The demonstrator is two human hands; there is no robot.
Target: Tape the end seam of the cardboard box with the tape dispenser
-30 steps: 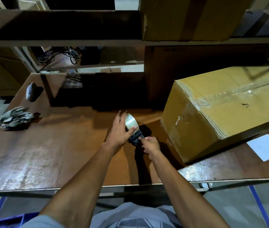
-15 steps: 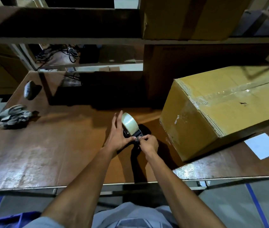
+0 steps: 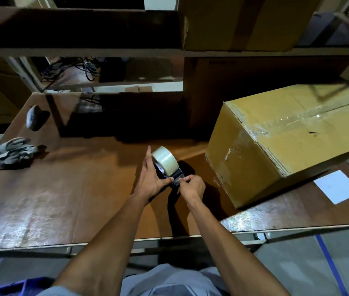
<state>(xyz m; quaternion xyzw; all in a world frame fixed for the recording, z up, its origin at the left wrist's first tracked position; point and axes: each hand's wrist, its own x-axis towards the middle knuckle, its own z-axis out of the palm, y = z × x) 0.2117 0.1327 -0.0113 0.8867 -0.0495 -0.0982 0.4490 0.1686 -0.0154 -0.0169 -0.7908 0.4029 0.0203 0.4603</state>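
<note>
Brown table (image 3: 66, 197) across the scene; cardboard box (image 3: 293, 142) tilted at right, clear tape along its top seam. Tape dispenser (image 3: 166, 165) near centre, just left of the box. Left hand (image 3: 151, 178) cupped around the roll; right hand (image 3: 192, 186) pinching the dispenser's near end. Grey gloves (image 3: 12, 152) far left.

We see a brown wooden table (image 3: 66, 199), worn and glossy in patches, with a pale front edge. On it, at the right, the cardboard box (image 3: 280, 146) sits skewed, clear tape along its top seam, and just beside its near corner lies a white sheet of paper (image 3: 338, 186). At the far left lie crumpled grey gloves (image 3: 12, 152) and, behind them, a small dark rounded object (image 3: 32, 117) that we cannot identify.
</note>
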